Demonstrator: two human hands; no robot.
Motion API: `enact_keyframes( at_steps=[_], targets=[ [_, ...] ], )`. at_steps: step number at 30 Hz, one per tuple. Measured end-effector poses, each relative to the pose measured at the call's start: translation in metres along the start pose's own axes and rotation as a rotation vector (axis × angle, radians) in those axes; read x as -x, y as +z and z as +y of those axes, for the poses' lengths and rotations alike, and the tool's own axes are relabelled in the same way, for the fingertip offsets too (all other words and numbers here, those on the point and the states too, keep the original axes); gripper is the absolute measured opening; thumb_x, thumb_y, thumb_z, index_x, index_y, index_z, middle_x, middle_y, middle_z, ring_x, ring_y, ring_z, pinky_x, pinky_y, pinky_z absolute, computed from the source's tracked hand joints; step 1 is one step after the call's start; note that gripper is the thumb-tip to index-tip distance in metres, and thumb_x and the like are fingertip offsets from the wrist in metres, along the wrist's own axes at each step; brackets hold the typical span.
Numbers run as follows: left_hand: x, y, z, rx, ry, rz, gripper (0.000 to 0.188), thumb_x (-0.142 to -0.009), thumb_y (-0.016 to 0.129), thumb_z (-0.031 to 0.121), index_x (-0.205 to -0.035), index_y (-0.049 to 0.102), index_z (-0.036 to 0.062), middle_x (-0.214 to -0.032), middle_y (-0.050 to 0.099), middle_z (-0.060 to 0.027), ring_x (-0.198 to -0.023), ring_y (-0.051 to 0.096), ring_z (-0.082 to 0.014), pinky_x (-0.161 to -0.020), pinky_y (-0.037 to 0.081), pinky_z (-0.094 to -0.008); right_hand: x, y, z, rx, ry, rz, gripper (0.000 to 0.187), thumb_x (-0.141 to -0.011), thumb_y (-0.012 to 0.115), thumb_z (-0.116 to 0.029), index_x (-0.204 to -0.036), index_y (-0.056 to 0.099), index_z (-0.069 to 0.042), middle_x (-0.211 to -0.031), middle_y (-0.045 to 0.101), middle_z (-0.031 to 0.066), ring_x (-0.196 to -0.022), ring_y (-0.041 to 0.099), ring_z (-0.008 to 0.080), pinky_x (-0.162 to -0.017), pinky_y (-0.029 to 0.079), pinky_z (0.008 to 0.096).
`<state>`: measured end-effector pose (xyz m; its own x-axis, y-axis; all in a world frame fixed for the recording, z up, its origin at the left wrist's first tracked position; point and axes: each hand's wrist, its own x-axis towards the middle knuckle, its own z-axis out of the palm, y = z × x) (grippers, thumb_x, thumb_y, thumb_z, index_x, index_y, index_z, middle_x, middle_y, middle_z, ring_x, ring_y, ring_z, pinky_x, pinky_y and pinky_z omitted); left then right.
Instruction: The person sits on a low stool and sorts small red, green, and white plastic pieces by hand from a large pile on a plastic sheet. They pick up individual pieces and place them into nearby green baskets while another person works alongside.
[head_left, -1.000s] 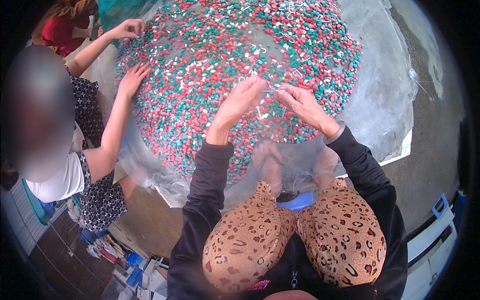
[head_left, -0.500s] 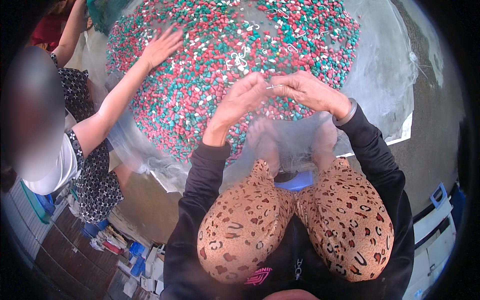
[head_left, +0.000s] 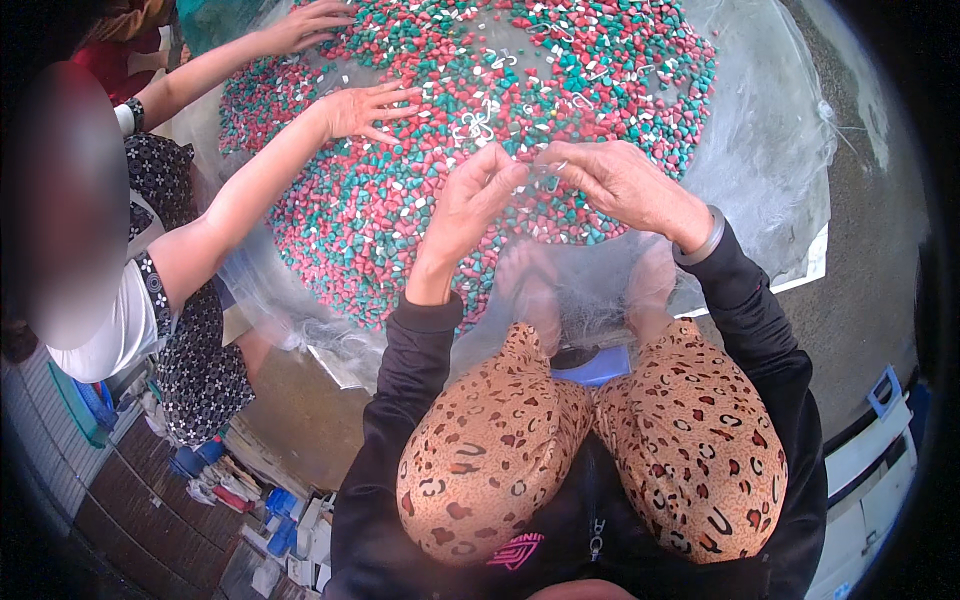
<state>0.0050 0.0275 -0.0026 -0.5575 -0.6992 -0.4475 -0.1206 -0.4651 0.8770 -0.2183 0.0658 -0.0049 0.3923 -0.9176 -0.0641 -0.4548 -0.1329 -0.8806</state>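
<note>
My left hand point(head_left: 472, 203) is closed in a pinch above a wide spread of small red, green and white pieces point(head_left: 385, 215). What its fingertips hold, if anything, is too small to make out. Opposite it, my right hand point(head_left: 628, 186) has thumb and forefinger pinched on a small white piece point(head_left: 560, 166), with a narrow gap between the two hands. Several white hook-shaped pieces point(head_left: 475, 125) lie on the spread just beyond my fingers. Thin see-through sheeting point(head_left: 590, 272) drapes over my feet below my hands.
At the left a person reaches in, one hand point(head_left: 365, 110) spread low over the pieces and the other hand point(head_left: 308, 24) farther back. Pale sheeting point(head_left: 760, 150) borders the pile on wet ground point(head_left: 880, 250). A blue stool point(head_left: 597, 366) shows between my knees; white crates point(head_left: 865, 445) stand at right.
My hands have drawn slightly apart from where they met over the small white piece. The other person's near hand has moved right and nearer, and their far hand has come over the pieces.
</note>
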Motion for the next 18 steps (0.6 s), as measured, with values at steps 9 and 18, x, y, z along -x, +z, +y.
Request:
enact_keyframes(
  at_steps=[9, 18],
  targets=[
    [0.001, 0.046, -0.030, 0.547, 0.188, 0.134, 0.020, -0.099, 0.053, 0.028, -0.090, 0.049, 0.0106, -0.071, 0.045, 0.0035, -0.050, 0.030, -0.0025, -0.043, 0.023, -0.0192, -0.001, 0.024, 0.002, -0.792, 0.344, 0.037, 0.042, -0.102, 0.042, -0.042, -0.089, 0.056, -0.005, -0.069, 0.040, -0.0052, -0.063, 0.036, 0.0047, -0.054, 0.033, 0.0237],
    [0.004, 0.042, -0.021, 0.307, 0.283, 0.110, 0.017, -0.099, 0.053, 0.026, -0.091, 0.050, 0.0108, -0.074, 0.043, 0.0041, -0.051, 0.031, -0.0028, -0.044, 0.023, -0.0191, 0.006, 0.020, -0.005, -0.794, 0.301, -0.035, 0.049, -0.100, 0.039, -0.046, -0.090, 0.062, -0.005, -0.068, 0.044, -0.0033, -0.061, 0.040, 0.0060, -0.054, 0.033, 0.0235]
  ],
)
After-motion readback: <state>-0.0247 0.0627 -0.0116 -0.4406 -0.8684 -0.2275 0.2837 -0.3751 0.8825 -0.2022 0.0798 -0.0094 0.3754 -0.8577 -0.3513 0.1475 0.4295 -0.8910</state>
